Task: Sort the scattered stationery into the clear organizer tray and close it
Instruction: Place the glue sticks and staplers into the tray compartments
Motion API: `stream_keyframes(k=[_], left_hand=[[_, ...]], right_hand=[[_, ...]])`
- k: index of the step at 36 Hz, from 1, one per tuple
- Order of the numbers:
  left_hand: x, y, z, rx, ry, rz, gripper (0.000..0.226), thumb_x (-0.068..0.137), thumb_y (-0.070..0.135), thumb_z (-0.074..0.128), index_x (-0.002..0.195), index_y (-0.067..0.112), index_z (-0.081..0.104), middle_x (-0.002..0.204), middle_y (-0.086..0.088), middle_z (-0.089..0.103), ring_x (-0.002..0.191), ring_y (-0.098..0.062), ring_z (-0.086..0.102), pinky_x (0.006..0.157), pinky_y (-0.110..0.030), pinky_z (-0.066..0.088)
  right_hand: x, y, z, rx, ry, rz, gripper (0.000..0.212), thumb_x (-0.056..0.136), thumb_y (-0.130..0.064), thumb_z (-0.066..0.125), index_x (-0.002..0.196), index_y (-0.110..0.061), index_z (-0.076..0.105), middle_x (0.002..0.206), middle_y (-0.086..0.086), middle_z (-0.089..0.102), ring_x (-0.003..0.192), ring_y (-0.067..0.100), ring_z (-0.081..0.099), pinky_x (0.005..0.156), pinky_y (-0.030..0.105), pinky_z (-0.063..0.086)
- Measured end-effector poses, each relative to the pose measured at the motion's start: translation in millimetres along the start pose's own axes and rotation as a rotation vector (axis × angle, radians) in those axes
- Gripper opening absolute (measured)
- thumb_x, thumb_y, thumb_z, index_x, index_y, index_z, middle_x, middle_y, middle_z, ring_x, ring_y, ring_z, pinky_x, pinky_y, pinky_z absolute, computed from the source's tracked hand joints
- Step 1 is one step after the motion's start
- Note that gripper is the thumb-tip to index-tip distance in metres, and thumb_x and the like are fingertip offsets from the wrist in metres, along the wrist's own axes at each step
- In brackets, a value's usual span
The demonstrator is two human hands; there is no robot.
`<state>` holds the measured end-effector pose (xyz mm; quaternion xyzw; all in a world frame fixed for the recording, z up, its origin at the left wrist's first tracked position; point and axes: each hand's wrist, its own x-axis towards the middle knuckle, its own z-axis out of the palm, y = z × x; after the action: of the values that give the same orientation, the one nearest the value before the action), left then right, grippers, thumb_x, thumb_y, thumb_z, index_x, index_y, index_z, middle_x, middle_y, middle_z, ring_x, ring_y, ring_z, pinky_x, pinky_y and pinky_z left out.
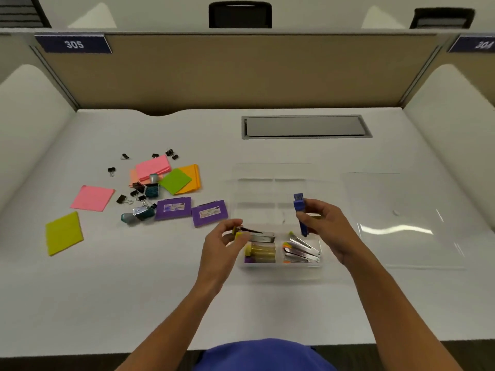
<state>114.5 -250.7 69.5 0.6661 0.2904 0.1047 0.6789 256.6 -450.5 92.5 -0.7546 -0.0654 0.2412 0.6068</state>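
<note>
On the white desk [267, 303] the clear organizer tray [278, 265] sits open, lid [401, 223] at three o'clock, stationery pile at nine; the right hand [325, 231] pinches a blue stapler [300, 214] upright, the left hand [222, 243] grips a yellow-capped stapler [254, 235], and crowding could jam the lid.

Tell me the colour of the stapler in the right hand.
Blue; the stapler shows clearly in the head view.

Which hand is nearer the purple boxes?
Left. The left hand, pinching a yellow-tipped stapler, sits just right of the nearer of the purple boxes. The right hand, holding a blue stapler, is farther right over the clear tray.
</note>
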Motion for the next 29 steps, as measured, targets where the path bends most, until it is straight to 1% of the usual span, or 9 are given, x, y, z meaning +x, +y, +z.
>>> stream_keyframes(k=[2, 5, 8, 11, 14, 17, 20, 26, 29], left_hand=[[1, 0, 14, 0.048, -0.059, 0.005, 0.033, 0.086, 0.016, 0.071, 0.116, 0.026, 0.063, 0.112, 0.01, 0.065, 0.099, -0.008, 0.065, 0.066, -0.014, 0.054], [2, -4, 31, 0.11, -0.132, 0.017, 0.039, 0.084, 0.014, 0.074, 0.118, 0.028, 0.062, 0.113, 0.012, 0.063, 0.1, -0.004, 0.063, 0.078, -0.024, 0.059], [3, -8, 51, 0.155, -0.224, 0.047, 0.039, 0.082, 0.012, 0.074, 0.113, 0.032, 0.061, 0.114, 0.014, 0.062, 0.103, -0.003, 0.062, 0.082, -0.018, 0.055], [4, -12, 69, 0.203, -0.292, 0.075, 0.036, 0.082, 0.014, 0.074, 0.108, 0.035, 0.061, 0.114, 0.013, 0.061, 0.107, -0.005, 0.061, 0.081, -0.013, 0.052], [7, -17, 83, 0.287, -0.329, 0.089, 0.036, 0.083, 0.015, 0.074, 0.111, 0.033, 0.06, 0.115, 0.013, 0.061, 0.108, -0.004, 0.06, 0.079, -0.007, 0.049], [9, -22, 91, 0.361, -0.353, 0.076, 0.041, 0.083, 0.016, 0.075, 0.119, 0.03, 0.06, 0.119, 0.012, 0.061, 0.109, -0.005, 0.06, 0.09, -0.016, 0.05], [10, -25, 96, 0.44, -0.398, 0.081, 0.044, 0.085, 0.015, 0.073, 0.124, 0.026, 0.058, 0.122, 0.009, 0.06, 0.11, -0.006, 0.058, 0.091, -0.017, 0.048], [15, -27, 101, 0.79, -0.47, 0.301, 0.043, 0.087, 0.024, 0.07, 0.128, 0.025, 0.054, 0.125, 0.005, 0.058, 0.104, -0.007, 0.051, 0.089, -0.015, 0.037], [22, -30, 103, 0.928, -0.482, 0.348, 0.043, 0.085, 0.028, 0.072, 0.126, 0.025, 0.058, 0.122, 0.001, 0.06, 0.111, -0.017, 0.052, 0.093, -0.024, 0.039]], right_hand=[[-3, 4, -8, 0.015, 0.029, 0.003, 0.023, 0.089, -0.023, 0.072, 0.109, -0.034, 0.07, 0.102, -0.011, 0.073, 0.088, 0.013, 0.071, 0.077, 0.028, 0.055], [-8, 9, -13, 0.02, 0.041, 0.006, 0.022, 0.089, -0.023, 0.072, 0.107, -0.037, 0.07, 0.101, -0.013, 0.073, 0.087, 0.01, 0.071, 0.075, 0.026, 0.055], [-14, 13, -19, 0.027, 0.076, 0.006, 0.022, 0.089, -0.022, 0.071, 0.106, -0.037, 0.07, 0.1, -0.012, 0.073, 0.087, 0.011, 0.071, 0.075, 0.026, 0.055], [-18, 19, -25, 0.015, 0.112, 0.01, 0.025, 0.089, -0.023, 0.071, 0.113, -0.03, 0.069, 0.102, -0.01, 0.072, 0.089, 0.014, 0.07, 0.077, 0.029, 0.056], [-22, 24, -30, 0.007, 0.13, 0.019, 0.03, 0.09, -0.025, 0.071, 0.12, -0.025, 0.067, 0.106, -0.008, 0.071, 0.095, 0.016, 0.069, 0.081, 0.03, 0.057], [-26, 27, -35, 0.015, 0.148, 0.026, 0.029, 0.09, -0.026, 0.07, 0.118, -0.029, 0.067, 0.105, -0.01, 0.071, 0.094, 0.015, 0.069, 0.078, 0.026, 0.057], [-27, 30, -41, 0.032, 0.16, 0.024, 0.026, 0.089, -0.025, 0.071, 0.113, -0.034, 0.068, 0.102, -0.011, 0.072, 0.092, 0.014, 0.07, 0.078, 0.027, 0.057], [-28, 33, -48, 0.038, 0.191, 0.02, 0.026, 0.088, -0.024, 0.072, 0.112, -0.035, 0.068, 0.102, -0.011, 0.072, 0.091, 0.015, 0.07, 0.081, 0.031, 0.058], [-27, 35, -49, 0.04, 0.198, 0.027, 0.028, 0.088, -0.024, 0.072, 0.115, -0.031, 0.069, 0.102, -0.01, 0.072, 0.092, 0.016, 0.07, 0.081, 0.031, 0.058]])
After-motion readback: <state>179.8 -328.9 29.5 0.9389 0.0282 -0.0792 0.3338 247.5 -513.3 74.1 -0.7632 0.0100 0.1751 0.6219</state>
